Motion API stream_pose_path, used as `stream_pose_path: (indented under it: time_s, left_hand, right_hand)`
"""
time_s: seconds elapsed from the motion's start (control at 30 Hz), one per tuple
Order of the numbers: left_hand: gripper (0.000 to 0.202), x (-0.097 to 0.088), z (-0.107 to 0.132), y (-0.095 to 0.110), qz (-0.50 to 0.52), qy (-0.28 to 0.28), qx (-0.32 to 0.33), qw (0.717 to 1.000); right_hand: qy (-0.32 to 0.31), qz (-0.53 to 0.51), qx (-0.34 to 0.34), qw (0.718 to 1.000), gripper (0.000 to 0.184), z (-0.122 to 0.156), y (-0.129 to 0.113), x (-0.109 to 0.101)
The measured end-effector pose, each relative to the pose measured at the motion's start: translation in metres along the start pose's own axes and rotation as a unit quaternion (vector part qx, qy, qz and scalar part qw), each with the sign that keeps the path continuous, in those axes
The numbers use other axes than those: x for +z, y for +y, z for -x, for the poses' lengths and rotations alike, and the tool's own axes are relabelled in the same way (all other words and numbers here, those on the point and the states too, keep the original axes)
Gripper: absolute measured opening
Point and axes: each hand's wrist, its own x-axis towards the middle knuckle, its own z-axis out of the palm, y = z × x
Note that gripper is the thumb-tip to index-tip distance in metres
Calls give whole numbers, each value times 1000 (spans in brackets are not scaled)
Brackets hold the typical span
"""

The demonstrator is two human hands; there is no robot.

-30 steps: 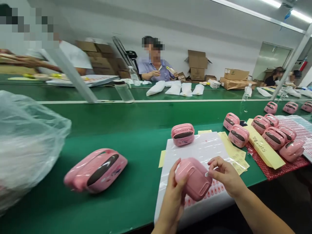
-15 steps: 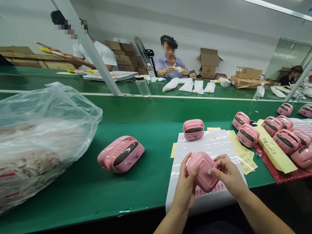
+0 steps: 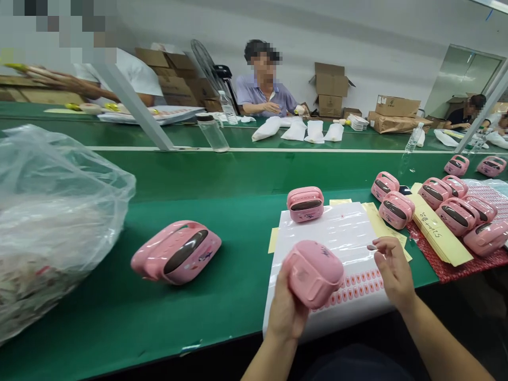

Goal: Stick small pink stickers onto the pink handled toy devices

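Observation:
My left hand grips a pink plastic case with rounded edges, tilted above a white sheet. A small print shows on its upper side. To the right, apart from the case, my right hand pinches a small pale oval piece between thumb and forefinger; it may be a sticker, but is too small to be sure. Beneath both hands lies the white sticker sheet, with rows of small pink oval stickers. Another pink case with a dark oval window and handle stands at the sheet's far edge.
On the green table a pink case lies to the left, beside a big clear plastic bag. Several pink cases and yellow cards are at the right. A co-worker sits across the table.
My left hand has turned the case over, from its flat underside to a printed side. My right hand has come off the case and moved right with the small piece. The view has shifted.

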Motion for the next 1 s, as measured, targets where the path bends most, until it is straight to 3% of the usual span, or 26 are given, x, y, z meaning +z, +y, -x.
stream_pose_path:
  time_s: [0.1, 0.17, 0.3, 0.5, 0.73, 1.0]
  left_hand:
    - [32, -9, -4, 3, 17, 17, -16, 1000]
    - [37, -20, -6, 1, -1, -27, 0, 1000]
    - [69, -36, -12, -9, -49, -124, 39, 990]
    - [69, -34, -7, -19, -67, -84, 81, 991]
    - [64, -30, -1, -22, -71, -70, 98, 990]
    - [67, -31, -1, -23, -63, -76, 100, 990]
  right_hand:
    - [-103, 76, 28, 991, 15, 17, 34, -23]
    - [-161, 127, 26, 978, 22, 33, 52, -33]
    - [-220, 163, 8, 962, 34, 58, 66, -42]
    - [-238, 157, 24, 958, 35, 71, 68, -50]
    - [-289, 171, 24, 942, 35, 68, 69, -57]
    - [-258, 166, -65, 950, 35, 71, 69, -50]
